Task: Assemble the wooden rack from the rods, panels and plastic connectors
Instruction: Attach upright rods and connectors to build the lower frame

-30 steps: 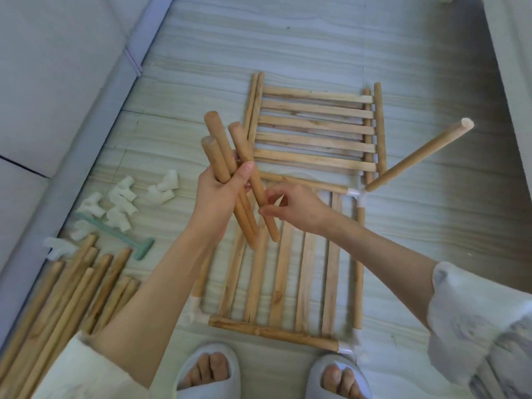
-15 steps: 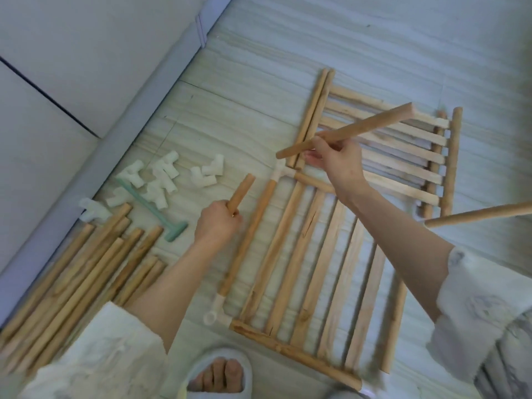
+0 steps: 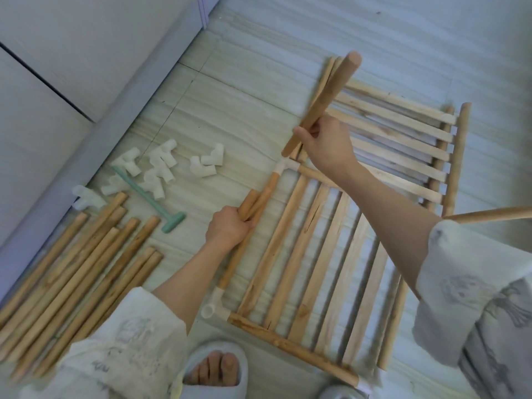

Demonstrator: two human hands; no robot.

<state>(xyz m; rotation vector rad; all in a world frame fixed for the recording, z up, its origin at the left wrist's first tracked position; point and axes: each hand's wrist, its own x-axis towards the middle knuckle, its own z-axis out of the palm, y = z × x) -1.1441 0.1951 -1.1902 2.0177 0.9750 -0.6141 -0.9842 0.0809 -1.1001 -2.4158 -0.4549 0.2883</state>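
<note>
Above the corner connector [image 3: 285, 165], right-hand fingers [image 3: 309, 138] pinch a rod [image 3: 322, 102].

The left hand [image 3: 229, 230] sits just left of the frame's centre, fingers curled round a short rod [image 3: 250, 203], its bare forearm running down to a pale sleeve at lower left. The right hand [image 3: 326, 145] is raised in the upper middle, fingers wrapped round a tilted rod [image 3: 322, 102]. Its forearm stretches down to a sleeve at the right edge.
</note>
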